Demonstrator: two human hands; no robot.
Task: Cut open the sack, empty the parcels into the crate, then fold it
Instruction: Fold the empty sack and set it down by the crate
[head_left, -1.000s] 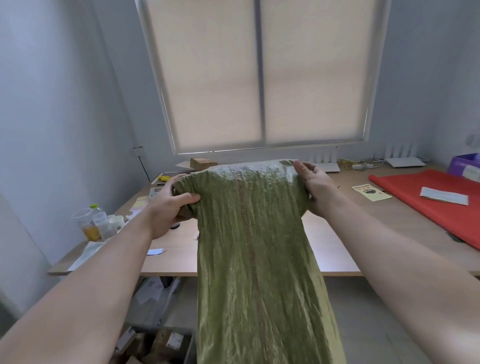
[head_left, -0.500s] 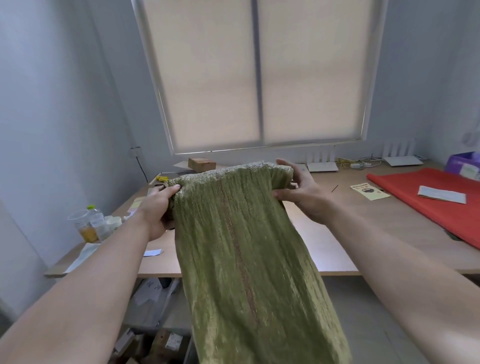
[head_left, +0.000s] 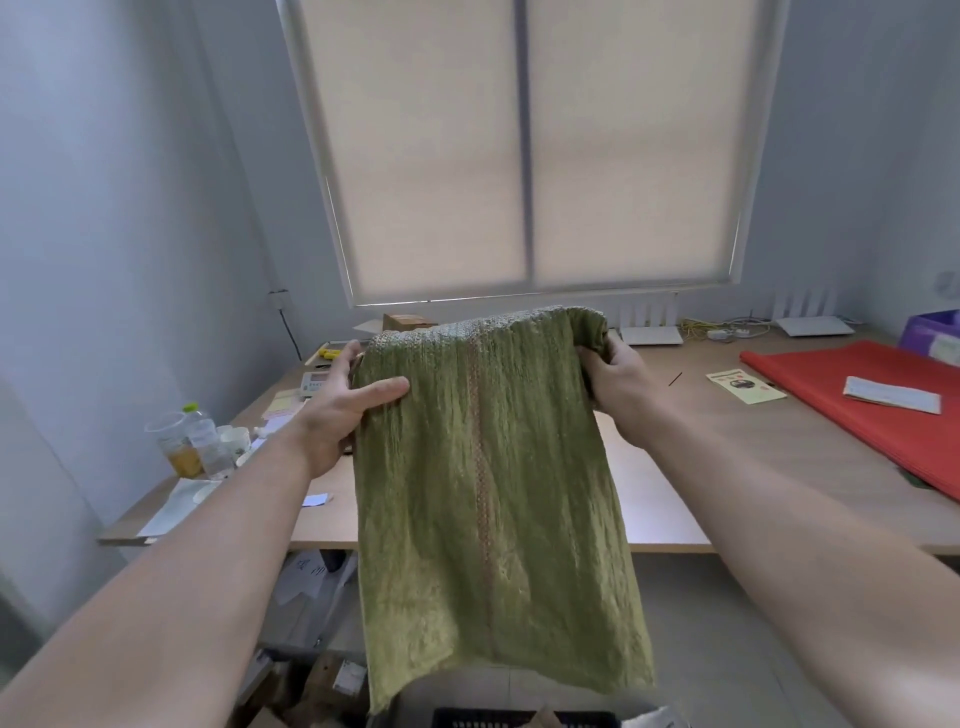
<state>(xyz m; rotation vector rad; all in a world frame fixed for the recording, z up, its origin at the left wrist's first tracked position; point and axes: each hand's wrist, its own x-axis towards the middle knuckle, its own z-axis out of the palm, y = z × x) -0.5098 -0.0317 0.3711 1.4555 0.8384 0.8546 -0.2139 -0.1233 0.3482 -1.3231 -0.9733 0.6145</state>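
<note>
A limp green woven sack (head_left: 488, 499) with a pale stripe down its middle hangs flat in front of me, held up by its top edge. My left hand (head_left: 345, 410) grips the top left corner, thumb across the front. My right hand (head_left: 613, 384) grips the top right corner, where the fabric is bunched. The sack's ragged lower edge hangs just above a dark slatted crate (head_left: 519, 718) at the bottom of the view, with parcels partly seen inside it.
A wooden desk (head_left: 675, 499) runs under the window. On it lie a red sheet (head_left: 857, 395), a yellow leaflet (head_left: 745, 386), bottles and cups (head_left: 195, 441) at the left, and a small cardboard box (head_left: 408, 322). Cardboard boxes (head_left: 332, 680) sit on the floor below.
The sack has risen so its lower edge now shows above the crate. My hands have moved closer together and the right hand has bunched its corner.
</note>
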